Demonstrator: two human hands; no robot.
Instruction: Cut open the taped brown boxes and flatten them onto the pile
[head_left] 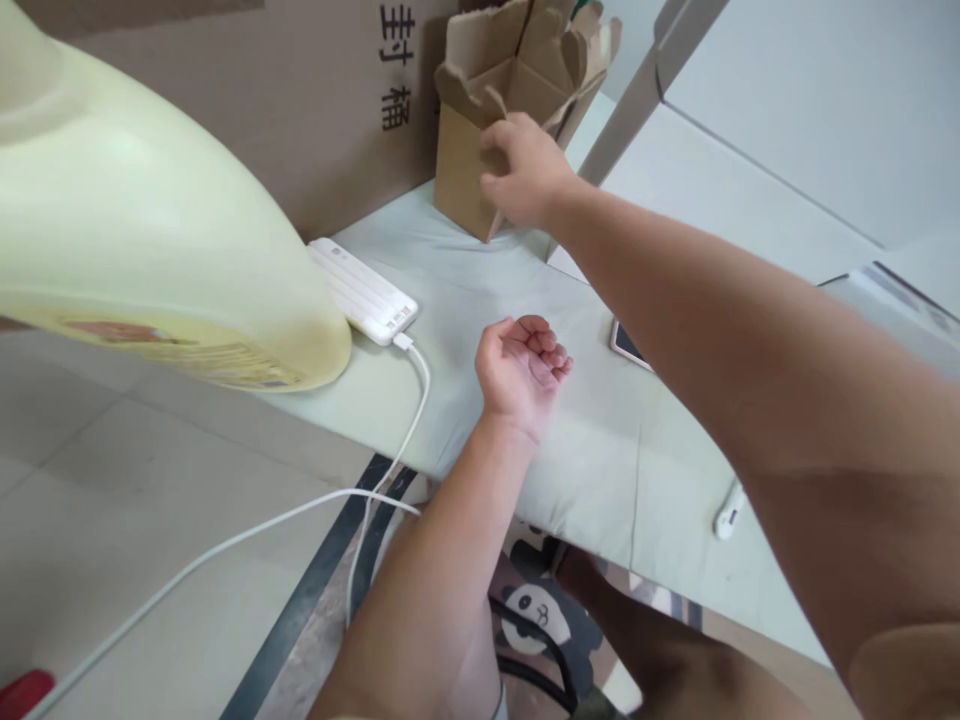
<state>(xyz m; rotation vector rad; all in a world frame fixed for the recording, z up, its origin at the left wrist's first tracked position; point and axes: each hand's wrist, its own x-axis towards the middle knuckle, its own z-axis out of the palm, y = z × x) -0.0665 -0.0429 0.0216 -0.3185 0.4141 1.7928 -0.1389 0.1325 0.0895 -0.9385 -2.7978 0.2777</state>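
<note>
My right hand (529, 172) reaches to the front of a small brown cardboard box (463, 165) with a torn, ragged open top. Its thumb and bent fingers are apart, with no object visible between them; whether the fingertips touch the cardboard is unclear. Low over the pale cloth-covered tabletop (585, 450), my left hand (523, 368) is turned palm up. The fingers curl loosely and the palm holds nothing. Left of that hand lies a white power bank (365, 290) with a white cable (420, 390) plugged into its end.
A large cream-yellow plastic bottle (172, 210) fills the left side, close to the camera. Behind it stands a big carton (322, 110) with printed characters. A phone (628, 345) is partly hidden under my right forearm. A small white device (729, 512) lies near the table edge.
</note>
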